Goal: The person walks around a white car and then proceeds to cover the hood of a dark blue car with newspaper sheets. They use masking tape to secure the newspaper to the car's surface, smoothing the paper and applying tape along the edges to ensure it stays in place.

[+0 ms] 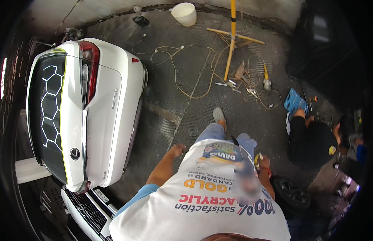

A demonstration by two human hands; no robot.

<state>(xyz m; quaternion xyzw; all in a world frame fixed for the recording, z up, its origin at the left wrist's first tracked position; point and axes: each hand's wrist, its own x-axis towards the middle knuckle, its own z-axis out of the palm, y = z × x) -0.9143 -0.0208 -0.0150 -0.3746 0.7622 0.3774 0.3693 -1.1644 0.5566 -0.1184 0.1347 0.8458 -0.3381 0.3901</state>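
My left hand (178, 150) hangs beside my body, over the dark floor between me and a white car (114, 100). Its fingers are mostly hidden from above, so their pose and any contents cannot be made out. At my other side, my right hand (265, 163) is closed around a small yellow and dark object (257, 160); its exact kind is unclear. A dark car wheel (292, 192) lies close behind that hand. Neither hand touches the car. One of my feet, in a grey shoe (219, 114), is forward on the floor.
Another white car (86, 213) stands at lower left. Cords (186, 95) loop across the floor toward a yellow stand (230, 52) and a work lamp (267, 82). A person in black (313, 140) crouches at right by a blue tool case (294, 102). A white bucket (184, 15) sits far back.
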